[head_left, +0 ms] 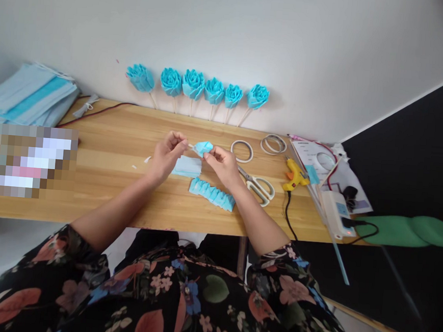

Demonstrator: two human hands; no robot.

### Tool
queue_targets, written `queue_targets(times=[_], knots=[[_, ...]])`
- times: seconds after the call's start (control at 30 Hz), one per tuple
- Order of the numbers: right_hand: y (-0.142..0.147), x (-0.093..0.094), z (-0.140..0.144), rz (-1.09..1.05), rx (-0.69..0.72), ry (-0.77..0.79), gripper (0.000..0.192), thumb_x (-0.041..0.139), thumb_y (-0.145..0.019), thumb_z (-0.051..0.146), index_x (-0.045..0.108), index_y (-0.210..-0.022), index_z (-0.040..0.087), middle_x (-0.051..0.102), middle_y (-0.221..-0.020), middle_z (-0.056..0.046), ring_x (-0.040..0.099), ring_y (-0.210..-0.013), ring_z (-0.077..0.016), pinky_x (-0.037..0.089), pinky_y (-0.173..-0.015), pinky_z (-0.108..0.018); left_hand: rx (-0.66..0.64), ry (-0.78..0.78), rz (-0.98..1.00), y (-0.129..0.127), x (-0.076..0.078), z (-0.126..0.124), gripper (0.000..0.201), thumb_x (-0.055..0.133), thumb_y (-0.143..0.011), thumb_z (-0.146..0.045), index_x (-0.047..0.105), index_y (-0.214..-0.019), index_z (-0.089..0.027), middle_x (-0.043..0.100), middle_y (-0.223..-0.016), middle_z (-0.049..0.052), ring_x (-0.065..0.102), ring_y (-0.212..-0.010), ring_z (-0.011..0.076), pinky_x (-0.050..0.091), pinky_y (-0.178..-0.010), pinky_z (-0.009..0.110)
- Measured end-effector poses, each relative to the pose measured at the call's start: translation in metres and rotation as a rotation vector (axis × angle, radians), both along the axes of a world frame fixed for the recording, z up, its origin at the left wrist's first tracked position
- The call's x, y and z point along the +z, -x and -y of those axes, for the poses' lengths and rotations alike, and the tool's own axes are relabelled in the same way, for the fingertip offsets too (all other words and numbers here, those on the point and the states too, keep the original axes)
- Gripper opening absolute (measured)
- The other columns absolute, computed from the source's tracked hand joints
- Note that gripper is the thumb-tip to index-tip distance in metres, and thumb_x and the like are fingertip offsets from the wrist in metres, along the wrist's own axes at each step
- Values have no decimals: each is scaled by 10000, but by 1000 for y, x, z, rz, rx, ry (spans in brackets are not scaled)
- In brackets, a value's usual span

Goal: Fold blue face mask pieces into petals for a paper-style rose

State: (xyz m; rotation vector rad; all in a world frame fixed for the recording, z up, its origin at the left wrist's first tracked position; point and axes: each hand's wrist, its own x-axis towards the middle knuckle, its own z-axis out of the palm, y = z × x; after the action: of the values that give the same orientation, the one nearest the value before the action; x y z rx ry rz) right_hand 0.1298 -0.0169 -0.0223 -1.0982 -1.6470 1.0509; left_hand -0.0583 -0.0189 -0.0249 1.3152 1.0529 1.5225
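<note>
I have the blue bud (203, 148) held up between the two hands, over the middle of the wooden table (107, 198), its petals wrapped around one end of a pale stick (191, 146). The left hand (167, 154) grips the stick between thumb and fingertips; the right hand (223, 165) pinches the bud at its side, thumb nearest me. Just below them in my view, a pale blue mask piece (186, 166) lies flat on the wood, and nearer the person's body I see a slanting row of folded blue pieces (212, 194), overlapping one another. Beside the right wrist lie white-handled scissors (251, 179), with a tape roll (242, 142) behind them and overlapping rolls (274, 136) farther right. Beyond these I make out a yellow glue gun (295, 175) with a black cord, papers (307, 151), and a power strip (333, 213) showing a small red light. At the back, six blue flowers (193, 84) on thin sticks lean against the white wall (232, 34). Off to my left sits a pile of face masks (31, 95); in front of it is a pixelated patch (33, 161) whose contents I cannot tell.
</note>
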Motion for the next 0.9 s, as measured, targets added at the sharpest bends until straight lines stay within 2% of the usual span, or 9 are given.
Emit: queue_targets(times=[0.1,0.17,0.23,0.37,0.57,0.9], knots=[[0,-2,0,-7,14,-1,249,636,-838,425,603,-724,206,701,-749,1,612,-713,-146,440,-697,-281,-135,177,64,3,-4,-6,235,725,-798,-339,692,-964,-176,648,-764,8,549,-639,106,423,-585,230],[0,-3,-1,-14,23,-9,236,640,-840,417,614,-737,206,701,-751,0,618,-714,-149,445,-698,-282,-253,273,79,5,-6,-8,265,712,-803,-389,724,-936,-160,656,-741,28,577,-667,123,430,-593,237],[0,-4,-2,-18,27,-16,224,642,-839,406,616,-740,207,696,-744,1,615,-708,-149,446,-693,-283,-322,305,60,6,-5,-7,277,702,-807,-428,738,-848,-156,666,-726,43,572,-656,128,430,-595,248],[0,-5,-3,-10,35,-15,231,641,-838,405,598,-723,210,687,-734,2,606,-696,-147,445,-690,-287,-308,259,-65,5,3,-3,321,709,-801,-478,733,-722,-168,669,-695,39,514,-600,114,421,-598,262],[0,-4,-2,-3,37,-14,256,634,-836,418,556,-703,214,671,-722,6,603,-702,-147,444,-689,-284,-278,252,-153,3,12,2,359,756,-732,-540,719,-728,-184,701,-716,34,505,-613,119,423,-605,262],[1,-4,-1,30,60,-13,257,624,-839,428,556,-714,214,674,-741,0,595,-701,-144,440,-686,-280,-258,208,-179,3,10,2,379,775,-716,-546,669,-688,-183,614,-644,0,464,-585,106,373,-572,252]])
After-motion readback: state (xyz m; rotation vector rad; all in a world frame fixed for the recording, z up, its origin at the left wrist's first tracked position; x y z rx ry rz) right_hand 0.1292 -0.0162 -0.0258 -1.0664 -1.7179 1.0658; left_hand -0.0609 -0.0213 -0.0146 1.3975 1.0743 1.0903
